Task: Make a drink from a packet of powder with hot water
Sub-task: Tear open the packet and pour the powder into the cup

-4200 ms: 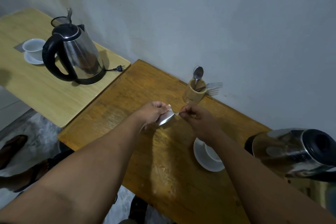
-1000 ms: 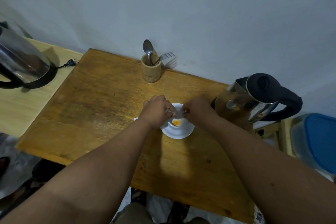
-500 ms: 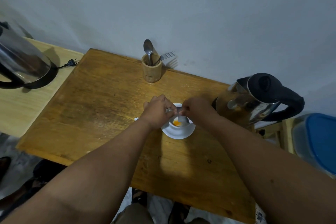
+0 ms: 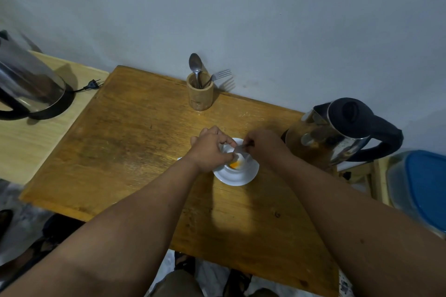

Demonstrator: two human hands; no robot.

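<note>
A white cup (image 4: 237, 166) stands on a white saucer (image 4: 235, 177) in the middle of the brown wooden table (image 4: 144, 152). Orange powder (image 4: 235, 164) lies in the cup's bottom. Both hands hold a small silver packet (image 4: 239, 149) right above the cup: my left hand (image 4: 211, 149) pinches its left end, my right hand (image 4: 264, 146) its right end. Most of the packet is hidden by the fingers. A steel kettle (image 4: 337, 132) with a black lid and handle stands just right of my right hand.
A wooden holder (image 4: 199, 94) with a spoon and a fork stands at the wall behind the cup. A second kettle (image 4: 26, 84) with a loose plug (image 4: 93, 84) sits on the lighter table at left. A blue-lidded container (image 4: 420, 190) is at right.
From 4.2 s ago, the packet moved from in front of the holder to over the cup, and orange powder now lies in the cup. In the last second my hands shifted slightly.
</note>
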